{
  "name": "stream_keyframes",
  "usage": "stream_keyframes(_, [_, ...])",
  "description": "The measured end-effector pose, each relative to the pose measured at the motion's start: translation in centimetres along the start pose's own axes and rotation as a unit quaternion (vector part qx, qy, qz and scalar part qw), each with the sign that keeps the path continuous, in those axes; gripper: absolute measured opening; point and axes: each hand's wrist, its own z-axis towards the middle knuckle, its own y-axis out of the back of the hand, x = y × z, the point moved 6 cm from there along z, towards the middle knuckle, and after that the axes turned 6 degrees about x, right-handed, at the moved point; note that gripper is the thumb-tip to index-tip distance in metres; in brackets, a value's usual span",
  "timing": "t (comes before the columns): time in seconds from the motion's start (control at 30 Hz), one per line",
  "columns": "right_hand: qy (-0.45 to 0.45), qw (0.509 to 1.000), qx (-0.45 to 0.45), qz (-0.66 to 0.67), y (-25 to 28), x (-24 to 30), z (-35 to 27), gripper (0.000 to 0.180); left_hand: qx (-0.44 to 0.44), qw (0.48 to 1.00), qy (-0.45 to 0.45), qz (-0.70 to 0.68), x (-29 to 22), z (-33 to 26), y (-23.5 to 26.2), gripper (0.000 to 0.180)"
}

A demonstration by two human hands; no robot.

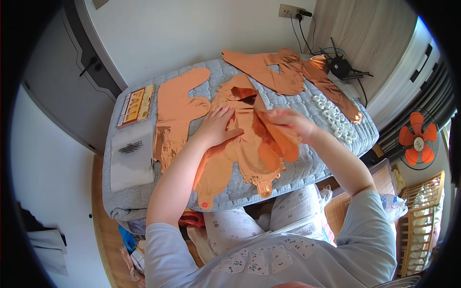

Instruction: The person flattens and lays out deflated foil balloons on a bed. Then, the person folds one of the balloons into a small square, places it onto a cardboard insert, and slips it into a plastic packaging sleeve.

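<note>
Centre frame: your left hand (218,126) lies spread on the foil balloon (249,158), right hand (292,122) pinching its edge; hard pulling could tear it.

L hand (218,127) palm-down w/ thumb spread, R hand (290,122) pinching, both arms (174,177) fwd.

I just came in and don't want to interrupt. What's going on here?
Someone sits at a grey quilted bed, handling a crinkled copper-coloured foil piece. Their left hand rests spread on it, while the right hand grips a raised flap. Another foil shape lies to the left, more lie farther back, and small white rings lie to the right.
</note>
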Motion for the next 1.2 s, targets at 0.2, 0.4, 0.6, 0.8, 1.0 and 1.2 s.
stream_keyframes(0.2, [-0.069,0.982,0.080,-0.156,-3.2,-1.2,1.2,0.022,-0.007,1.000,-0.002,-0.001,0.6,0.1,-0.5,0.097])
stream_keyframes(0.4, [0.170,0.870,-0.053,-0.460,1.1,0.8,3.3,0.051,0.001,1.000,0.006,0.017,0.0,0.4,-0.3,0.089])
stream_keyframes(0.6, [0.129,0.800,-0.060,-0.583,2.3,-1.8,6.5,0.081,-0.008,1.000,-0.002,0.004,0.5,0.2,-0.5,0.087])
stream_keyframes(0.8, [0.046,0.766,-0.057,-0.639,0.9,-1.8,6.6,0.082,-0.002,1.000,0.001,0.003,0.3,0.0,-0.5,0.085])
stream_keyframes(1.0, [0.030,0.761,-0.039,-0.647,0.0,-1.9,7.1,0.081,-0.006,1.000,-0.014,0.013,0.6,0.5,-0.7,0.082])
stream_keyframes(1.2, [0.019,0.752,-0.056,-0.657,-0.5,-1.8,7.2,0.085,-0.029,0.999,-0.029,0.015,1.1,0.9,-0.8,0.084])
